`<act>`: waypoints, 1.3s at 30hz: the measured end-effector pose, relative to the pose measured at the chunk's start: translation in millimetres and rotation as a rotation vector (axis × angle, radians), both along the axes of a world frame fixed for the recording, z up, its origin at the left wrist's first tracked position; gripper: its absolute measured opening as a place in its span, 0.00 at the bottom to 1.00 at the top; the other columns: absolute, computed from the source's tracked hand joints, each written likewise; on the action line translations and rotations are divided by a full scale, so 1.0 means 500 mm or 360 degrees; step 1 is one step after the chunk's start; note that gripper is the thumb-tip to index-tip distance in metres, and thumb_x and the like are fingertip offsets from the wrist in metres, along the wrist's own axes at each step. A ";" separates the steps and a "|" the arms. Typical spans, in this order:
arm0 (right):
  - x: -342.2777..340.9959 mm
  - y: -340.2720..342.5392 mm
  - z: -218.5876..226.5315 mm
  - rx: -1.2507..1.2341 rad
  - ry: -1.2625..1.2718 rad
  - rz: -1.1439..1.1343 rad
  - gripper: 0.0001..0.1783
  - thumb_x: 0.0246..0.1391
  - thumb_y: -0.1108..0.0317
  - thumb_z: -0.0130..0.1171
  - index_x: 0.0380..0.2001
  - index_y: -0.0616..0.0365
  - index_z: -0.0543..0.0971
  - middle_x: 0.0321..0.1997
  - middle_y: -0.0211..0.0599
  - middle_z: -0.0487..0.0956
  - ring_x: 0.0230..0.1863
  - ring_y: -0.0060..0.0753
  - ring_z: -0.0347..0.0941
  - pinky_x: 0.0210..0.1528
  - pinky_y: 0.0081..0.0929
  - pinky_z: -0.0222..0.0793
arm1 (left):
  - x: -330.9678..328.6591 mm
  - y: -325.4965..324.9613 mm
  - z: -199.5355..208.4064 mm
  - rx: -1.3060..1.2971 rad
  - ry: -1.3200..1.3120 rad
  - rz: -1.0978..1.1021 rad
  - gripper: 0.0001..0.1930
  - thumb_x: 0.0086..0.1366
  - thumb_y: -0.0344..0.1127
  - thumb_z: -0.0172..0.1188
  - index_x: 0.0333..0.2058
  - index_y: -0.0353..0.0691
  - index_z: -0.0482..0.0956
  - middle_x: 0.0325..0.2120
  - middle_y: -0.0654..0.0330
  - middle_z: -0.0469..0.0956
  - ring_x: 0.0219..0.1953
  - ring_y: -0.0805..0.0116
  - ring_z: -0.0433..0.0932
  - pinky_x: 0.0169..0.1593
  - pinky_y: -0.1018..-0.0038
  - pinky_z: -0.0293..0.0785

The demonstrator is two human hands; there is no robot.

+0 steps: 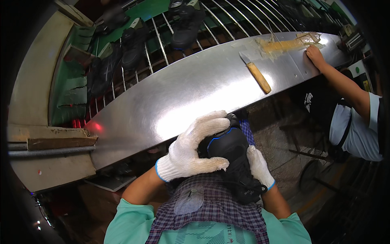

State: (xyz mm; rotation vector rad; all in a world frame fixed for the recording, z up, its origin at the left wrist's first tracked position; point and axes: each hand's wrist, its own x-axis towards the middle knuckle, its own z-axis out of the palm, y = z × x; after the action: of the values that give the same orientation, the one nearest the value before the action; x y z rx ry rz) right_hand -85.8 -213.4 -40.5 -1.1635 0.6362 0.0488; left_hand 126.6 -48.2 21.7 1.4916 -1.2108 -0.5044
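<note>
A black shoe (229,150) with a thin blue line round its toe is held between my hands in front of my checked apron. Its toe points away from me, toward the metal bench edge. My left hand (189,148), in a white knitted glove with a blue cuff, grips the shoe's left side, fingers reaching round the toe and thumb lying across the upper. On the opposite side my right hand (260,166), gloved alike, holds the shoe; most of its fingers are hidden. A knife (258,77) with a wooden handle lies on the bench beyond.
The shiny metal bench (134,118) curves across the view, with brown tape (284,45) stuck at its far right. Behind it, more black shoes (188,26) rest on a rack of metal rods (159,38). At right, another person's hand (315,56) touches the bench.
</note>
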 end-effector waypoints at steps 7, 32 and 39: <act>0.022 0.008 0.017 -0.0638 -0.0002 0.0059 0.32 0.77 0.49 0.53 0.61 0.73 0.77 0.52 0.52 0.86 0.56 0.38 0.82 0.60 0.33 0.75 | -0.006 0.026 0.011 -0.0095 0.0223 0.0044 0.40 0.54 0.43 0.84 0.61 0.30 0.77 0.66 0.41 0.75 0.66 0.50 0.77 0.69 0.60 0.72; 0.421 0.101 0.176 -0.1093 -0.1321 0.0982 0.20 0.65 0.70 0.60 0.59 0.62 0.80 0.48 0.56 0.86 0.47 0.52 0.86 0.51 0.40 0.83 | 0.055 0.270 0.082 -0.0007 0.0457 0.0866 0.39 0.54 0.48 0.84 0.56 0.28 0.77 0.51 0.51 0.82 0.54 0.64 0.81 0.62 0.66 0.76; 0.250 0.083 0.085 -0.1413 -0.1107 0.1135 0.44 0.44 0.72 0.75 0.66 0.70 0.70 0.69 0.68 0.72 0.62 0.64 0.80 0.60 0.46 0.83 | 0.113 0.316 0.106 0.0506 0.0697 0.0767 0.43 0.56 0.60 0.80 0.57 0.27 0.80 0.51 0.51 0.84 0.54 0.64 0.82 0.62 0.67 0.77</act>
State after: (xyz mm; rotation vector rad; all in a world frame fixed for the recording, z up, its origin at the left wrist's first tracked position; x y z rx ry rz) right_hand 39.3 -171.7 2.3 -2.0786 -0.4661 -0.0427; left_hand 183.2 110.0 74.7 1.7538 -0.4200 -0.6665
